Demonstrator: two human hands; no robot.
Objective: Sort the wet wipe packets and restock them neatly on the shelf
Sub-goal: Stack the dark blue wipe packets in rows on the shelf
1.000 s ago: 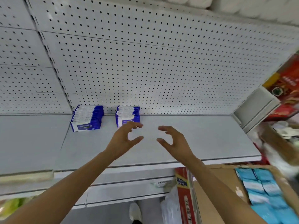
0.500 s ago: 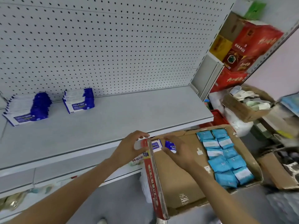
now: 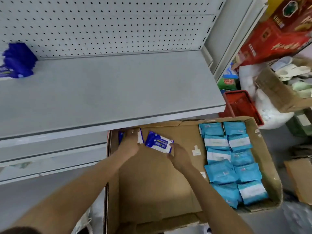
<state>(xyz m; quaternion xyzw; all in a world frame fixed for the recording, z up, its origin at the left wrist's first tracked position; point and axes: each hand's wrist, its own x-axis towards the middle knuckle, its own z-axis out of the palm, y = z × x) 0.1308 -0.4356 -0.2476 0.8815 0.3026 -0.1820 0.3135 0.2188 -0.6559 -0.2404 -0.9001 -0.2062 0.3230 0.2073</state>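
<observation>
A large cardboard box (image 3: 263,149) sits on the floor below the grey shelf (image 3: 118,92). My left hand (image 3: 129,143) lies over dark blue and white wipe packets (image 3: 140,135) at the box's far left corner, its fingers closed on them. My right hand (image 3: 179,154) grips the near edge of another dark blue and white wipe packet (image 3: 158,143) beside it. Two columns of light blue packets (image 3: 231,162) fill the box's right side. A blurred stack of dark blue packets (image 3: 16,61) stands on the shelf at far left.
A white pegboard (image 3: 109,22) backs the shelf. Right of the shelf are red cartons (image 3: 276,38), a red crate (image 3: 241,105), white bags and an open carton of pale items (image 3: 290,81). A lower shelf edge (image 3: 50,149) runs left of the box.
The view has swung down and right from the shelf to the box. Both hands dropped from above the shelf into the box and closed on dark blue packets.
</observation>
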